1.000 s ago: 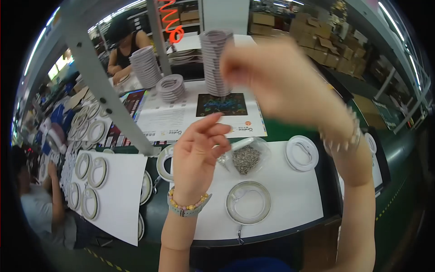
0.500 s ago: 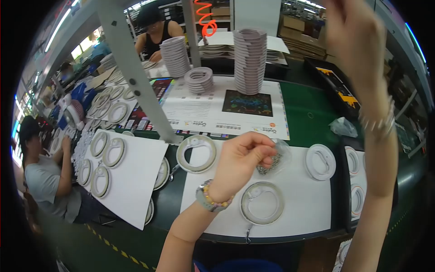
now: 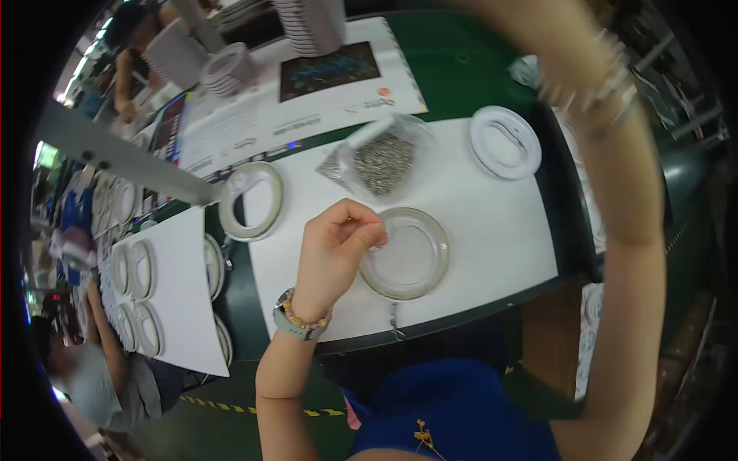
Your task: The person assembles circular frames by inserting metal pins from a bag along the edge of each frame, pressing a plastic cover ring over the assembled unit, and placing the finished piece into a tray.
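My left hand (image 3: 337, 250), wearing a watch and a beaded bracelet, is closed in a pinch over the left edge of a round ring-shaped part (image 3: 440, 265). Whatever its fingertips hold, if anything, is hidden. A clear plastic bag (image 3: 384, 161) full of small metal pieces lies just beyond that ring. High at the top edge, my right hand (image 3: 542, 31) is raised, smeared by motion and partly cut off, so its fingers do not show. A white ring-shaped part (image 3: 530, 156) lies to the right, and another ring (image 3: 274, 201) sits at the left.
A white sheet (image 3: 492, 253) covers the bench here. A metal post (image 3: 131, 157) rises on the left, beside a white board (image 3: 181, 307) with several rings. Stacked rings (image 3: 315, 27) stand at the back. Co-workers sit at the left (image 3: 131, 384) and far left back.
The view has tilted down and turned, so the bench appears shifted. My left hand no longer covers the bag of metal pieces. The right hand stays raised and blurred near the top.
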